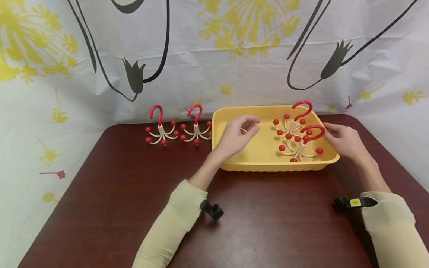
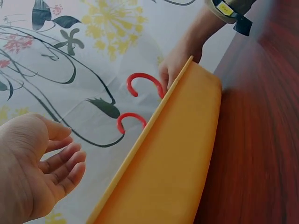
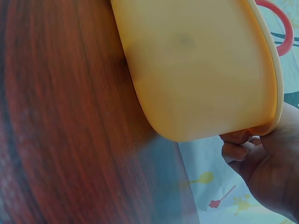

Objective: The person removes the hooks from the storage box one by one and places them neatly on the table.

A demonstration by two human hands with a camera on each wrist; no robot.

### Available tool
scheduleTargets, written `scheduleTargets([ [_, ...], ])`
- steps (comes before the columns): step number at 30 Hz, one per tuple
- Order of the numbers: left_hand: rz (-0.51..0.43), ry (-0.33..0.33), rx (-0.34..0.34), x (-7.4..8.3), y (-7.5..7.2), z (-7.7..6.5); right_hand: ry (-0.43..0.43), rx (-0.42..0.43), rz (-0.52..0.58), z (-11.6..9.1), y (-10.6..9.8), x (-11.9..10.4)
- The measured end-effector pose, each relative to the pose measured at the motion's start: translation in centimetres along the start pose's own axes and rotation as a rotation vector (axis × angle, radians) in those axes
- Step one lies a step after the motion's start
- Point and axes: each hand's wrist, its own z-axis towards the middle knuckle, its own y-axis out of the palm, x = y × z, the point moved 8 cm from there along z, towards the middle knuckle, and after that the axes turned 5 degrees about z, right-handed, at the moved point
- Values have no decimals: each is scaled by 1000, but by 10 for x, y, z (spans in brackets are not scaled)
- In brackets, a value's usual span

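Note:
A yellow plastic tray [image 1: 251,166] stands on the table. Inside its right half are two multi-arm hanging hooks, a back one [image 1: 295,124] and a front one [image 1: 301,147], each with a red hook top and cream arms tipped with red balls. My left hand [image 1: 235,134] hovers over the tray's left part, fingers loosely bent and holding nothing; the left wrist view also shows this hand [image 2: 35,163] bare. At the tray's right end my right hand [image 1: 346,139] grips the rim, with fingertips tucked under it in the right wrist view [image 3: 261,158].
Two more such hanging hooks, one farther left [image 1: 161,128] and one beside the tray [image 1: 196,128], stand on the dark red-brown table [image 1: 134,193]. A patterned white sheet [image 1: 187,48] hangs behind the table and along both sides.

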Motion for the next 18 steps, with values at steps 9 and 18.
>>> scheduleTargets([
  [9,1,-26,-48,4,36,8,-17,13,1,0,-1,0],
  [18,17,-37,-79,8,70,15,-28,21,-6,-1,-1,-2],
])
